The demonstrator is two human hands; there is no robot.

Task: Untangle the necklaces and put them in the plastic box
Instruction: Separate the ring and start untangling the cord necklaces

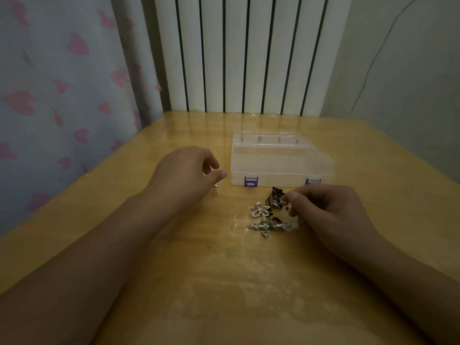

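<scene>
Both forearms on the desk (139, 220), right fingers (295, 196) pinching the necklaces (270, 215) just left of them, left fingers (219, 174) loosely curled and farther off, closed plastic box (271, 158) right behind.

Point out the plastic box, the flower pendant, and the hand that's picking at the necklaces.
plastic box (271, 155), head view, on its clear closed lid.
flower pendant (260, 209), head view, on the middle of the silver petals.
right hand (328, 210), head view, on the back of the hand.
</scene>
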